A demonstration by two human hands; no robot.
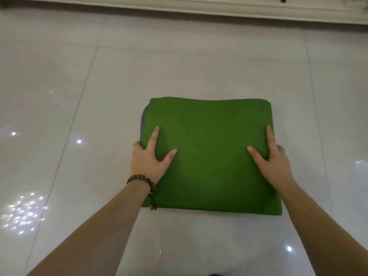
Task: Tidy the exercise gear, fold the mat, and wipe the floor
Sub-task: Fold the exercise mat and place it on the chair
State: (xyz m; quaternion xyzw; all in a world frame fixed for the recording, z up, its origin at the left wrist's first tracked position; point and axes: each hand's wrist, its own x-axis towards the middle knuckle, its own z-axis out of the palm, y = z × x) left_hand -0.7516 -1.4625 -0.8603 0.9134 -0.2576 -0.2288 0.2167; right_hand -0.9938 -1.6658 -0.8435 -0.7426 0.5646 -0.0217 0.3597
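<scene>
A: status on the mat (209,156)?
B: folded into a thick green pad, centre of frame on the tiled floor (79,76); that step looks done or nearly.
A: hands?
B: left hand (148,162) on its left edge, right hand (273,160) on its right edge; on each, thumb and index lie spread on top, the other fingers curl over the side; probably a grip to lift, though the fingertips are hidden.
A: what's left?
B: no other gear or cloth in view; only a pale furniture base (199,8) along the top of frame; floor wipe appears not yet started.
</scene>
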